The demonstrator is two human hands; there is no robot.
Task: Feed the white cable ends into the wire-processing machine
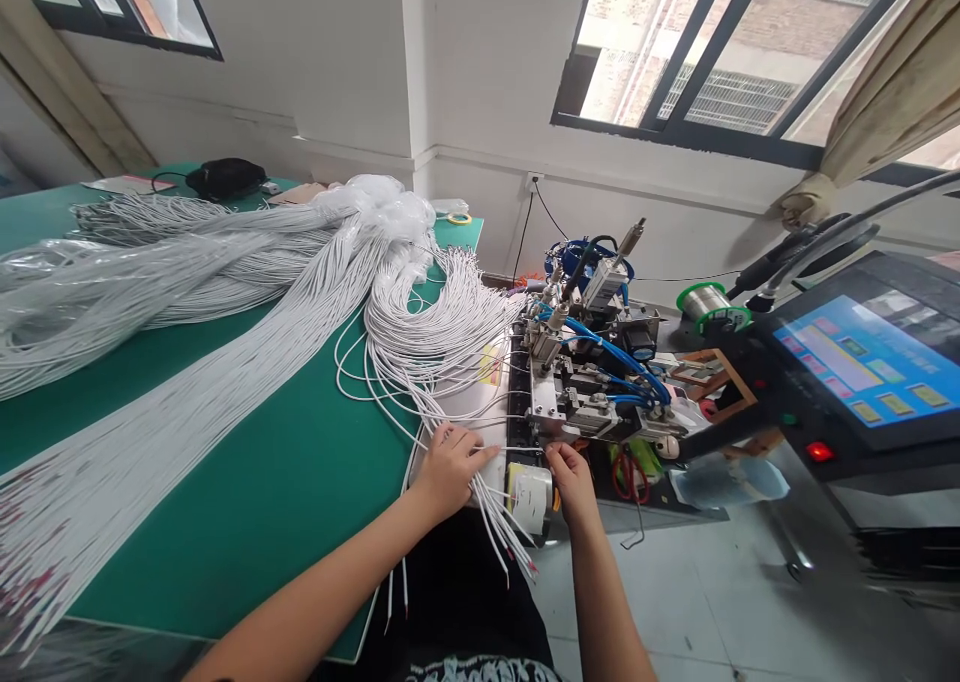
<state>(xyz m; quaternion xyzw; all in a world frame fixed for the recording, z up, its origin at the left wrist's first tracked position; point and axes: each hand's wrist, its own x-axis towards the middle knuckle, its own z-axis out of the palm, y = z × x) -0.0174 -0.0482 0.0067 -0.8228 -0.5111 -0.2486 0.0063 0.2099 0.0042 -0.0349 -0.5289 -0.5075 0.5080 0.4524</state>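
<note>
White cables are gripped by the left hand. At its three o'clock, a single cable is pinched between fingertips of the right hand.

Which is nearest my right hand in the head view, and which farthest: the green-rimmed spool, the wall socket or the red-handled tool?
From the right hand:
1. Red-handled tool, just to its right.
2. Green-rimmed spool, farther right and beyond.
3. Wall socket, on the back wall.

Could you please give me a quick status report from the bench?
Left hand over white cables. Right hand apparently pinching one cable beside machine. Roll close by, between both hands.
</note>
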